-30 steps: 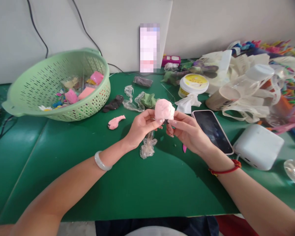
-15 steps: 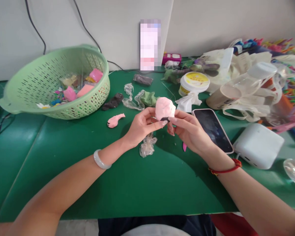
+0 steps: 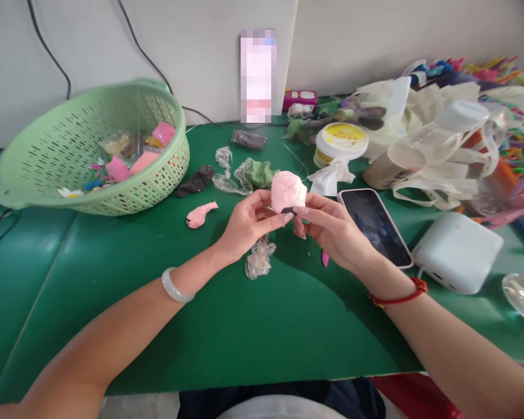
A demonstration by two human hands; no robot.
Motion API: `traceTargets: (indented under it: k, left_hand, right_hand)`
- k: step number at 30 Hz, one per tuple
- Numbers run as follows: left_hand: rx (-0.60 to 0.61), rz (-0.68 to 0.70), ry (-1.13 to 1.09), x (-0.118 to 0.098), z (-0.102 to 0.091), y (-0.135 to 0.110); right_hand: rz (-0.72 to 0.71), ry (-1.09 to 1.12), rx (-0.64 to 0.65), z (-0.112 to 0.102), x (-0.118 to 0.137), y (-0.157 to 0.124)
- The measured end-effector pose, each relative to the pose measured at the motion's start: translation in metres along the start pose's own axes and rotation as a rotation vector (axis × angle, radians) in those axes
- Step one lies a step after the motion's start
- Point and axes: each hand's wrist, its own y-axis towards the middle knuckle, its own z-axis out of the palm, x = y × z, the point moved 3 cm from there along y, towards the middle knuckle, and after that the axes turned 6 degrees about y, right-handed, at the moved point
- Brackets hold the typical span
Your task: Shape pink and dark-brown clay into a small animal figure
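Both hands are at mid-surface, with the pink clay lump (image 3: 288, 192) held between them just above the green surface (image 3: 113, 302). The left hand (image 3: 244, 224) is not spread: its fingers reach forward and meet the lump from below and the left side. The right hand (image 3: 336, 230) pinches the lump's lower edge between thumb and fingertips. A dark patch (image 3: 289, 210) shows at the underside, right where the hands meet, but its material is hard to tell at this size. Risk 1 - if that patch is dark clay, pressure there could smear it into the pale pink, and the mark would be hard to remove. Risk 2 - the lump seems soft, so a firm pinch could leave fingerprints or distort its rounded shape. Risk 3 - the smartphone (image 3: 373, 227) lies just beside the right hand, so a slip of the grip could drop the lump on its glass or bring residue onto it. The wad of clear plastic film (image 3: 258, 259) lies just below the hands, and it could cling to the lump if the lump fell there. The green plastic basket (image 3: 166, 180) sits well to the left, with the dark clay piece (image 3: 195, 180) between it and the hands.
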Motion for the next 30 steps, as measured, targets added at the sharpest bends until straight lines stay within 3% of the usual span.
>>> traceTargets:
  k: [30]
  left_hand:
    - [-0.031, 0.075, 0.046, 0.0059, -0.0016, 0.0013]
  right_hand:
    - [-0.044, -0.014, -0.002, 0.0008, -0.0023, 0.0017]
